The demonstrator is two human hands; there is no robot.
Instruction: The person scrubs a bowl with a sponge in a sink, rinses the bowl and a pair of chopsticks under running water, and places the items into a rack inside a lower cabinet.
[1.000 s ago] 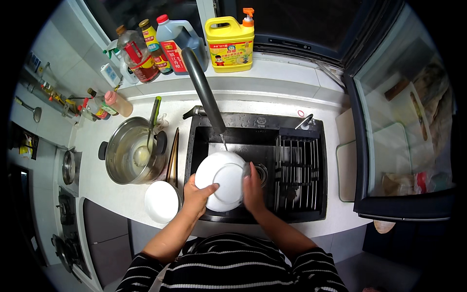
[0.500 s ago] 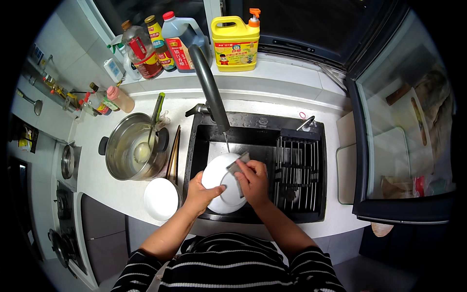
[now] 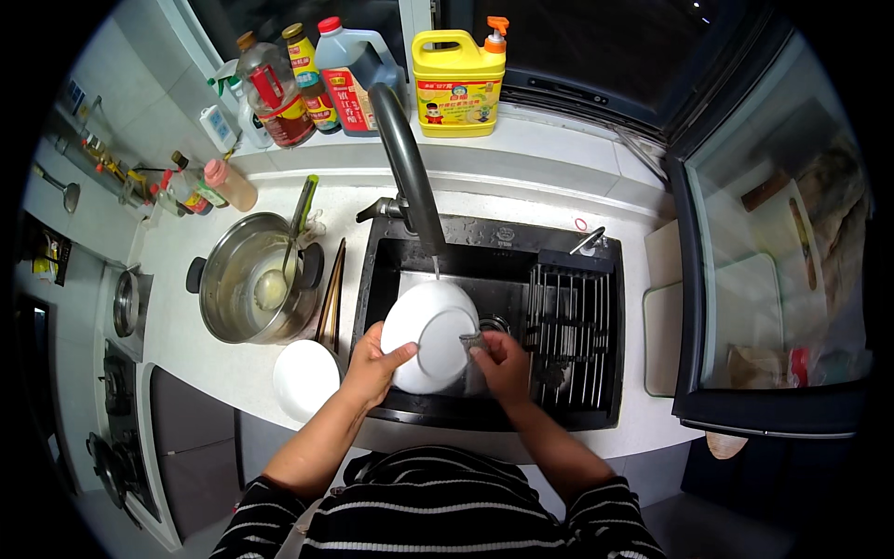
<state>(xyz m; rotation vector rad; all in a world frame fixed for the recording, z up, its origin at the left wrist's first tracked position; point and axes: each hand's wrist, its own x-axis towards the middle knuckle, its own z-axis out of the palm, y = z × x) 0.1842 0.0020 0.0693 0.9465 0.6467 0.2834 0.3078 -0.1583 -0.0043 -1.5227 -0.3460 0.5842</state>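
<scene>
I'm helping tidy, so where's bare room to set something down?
Bare counter lies left of the white bowl, on the near side of the pot. The windowsill right of the yellow jug is free too. Crowded: left of that jug, with bottles; between pot and sink, with chopsticks.

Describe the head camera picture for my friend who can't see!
A person's left hand holds a round white plate over a black rectangular sink while the right hand holds a small grey pad. Left of the sink stands a round silver metal pot.
</scene>
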